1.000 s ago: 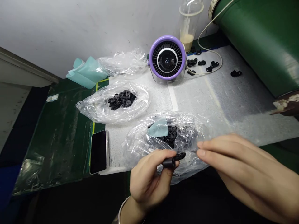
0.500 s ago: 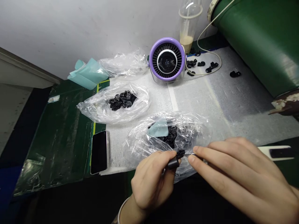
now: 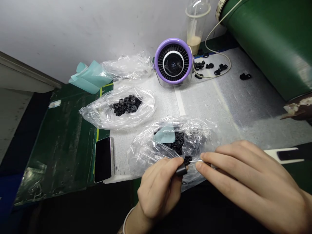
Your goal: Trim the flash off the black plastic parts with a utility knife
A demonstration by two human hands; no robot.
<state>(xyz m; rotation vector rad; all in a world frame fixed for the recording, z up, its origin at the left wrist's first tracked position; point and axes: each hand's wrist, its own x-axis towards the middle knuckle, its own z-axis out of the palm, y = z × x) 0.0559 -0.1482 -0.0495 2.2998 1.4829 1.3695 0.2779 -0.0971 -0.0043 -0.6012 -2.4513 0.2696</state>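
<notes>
My left hand (image 3: 161, 188) is closed, pinching a small black plastic part (image 3: 181, 169) with a smooth rounded end and a knobbly upper end (image 3: 187, 159). Right beside it, my right hand (image 3: 251, 182) is closed, thumb and fingers together on a thin tool (image 3: 198, 160) whose narrow tip points at the part. Most of that tool is hidden by the fingers. Behind the right hand juts a white piece with a dark slot (image 3: 273, 153); whether it belongs to the tool I cannot tell. Just beyond both hands lies an open clear bag (image 3: 143, 149) of black parts (image 3: 179, 143), a pale blue scrap (image 3: 165, 135) on top.
A second clear bag (image 3: 97, 113) of black parts lies farther left. A phone (image 3: 103, 159) rests near the front edge. At the back stand a purple fan (image 3: 159, 48) and a plastic cup (image 3: 193, 44). Loose black parts (image 3: 220, 69) lie near a cable (image 3: 230, 63) and green drum (image 3: 273, 42).
My right hand and the white piece behind it have shifted slightly left and up. My left hand keeps its hold on the black part, almost unmoved.
</notes>
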